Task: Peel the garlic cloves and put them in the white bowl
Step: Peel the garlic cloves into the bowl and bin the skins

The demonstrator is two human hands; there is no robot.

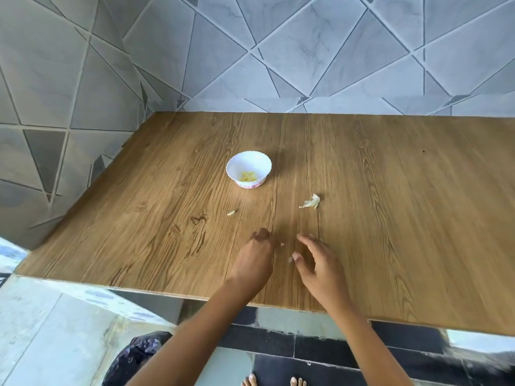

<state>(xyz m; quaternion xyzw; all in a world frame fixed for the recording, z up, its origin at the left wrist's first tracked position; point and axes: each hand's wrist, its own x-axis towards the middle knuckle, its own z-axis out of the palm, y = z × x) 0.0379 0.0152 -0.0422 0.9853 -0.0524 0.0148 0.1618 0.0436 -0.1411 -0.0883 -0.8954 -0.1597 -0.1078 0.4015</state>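
Pointing away-right, garlic skin [310, 202] near white bowl [249, 159]; left fingers [262, 234] curled, right fingers [306, 240] spread.

A home kitchen: grey tiled wall [306, 51] behind a wood-grain table [390, 190].

Left hand [255, 257], right hand [317, 263] over table [390, 190] — peeled cloves [246, 176] in white bowl [249, 162].

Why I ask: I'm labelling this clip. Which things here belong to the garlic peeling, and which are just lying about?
Job: white bowl, peeled cloves in it, left hand, right hand, garlic bits between the hands.
Lying about: skin pile, small scrap left of it, black bag below the table.
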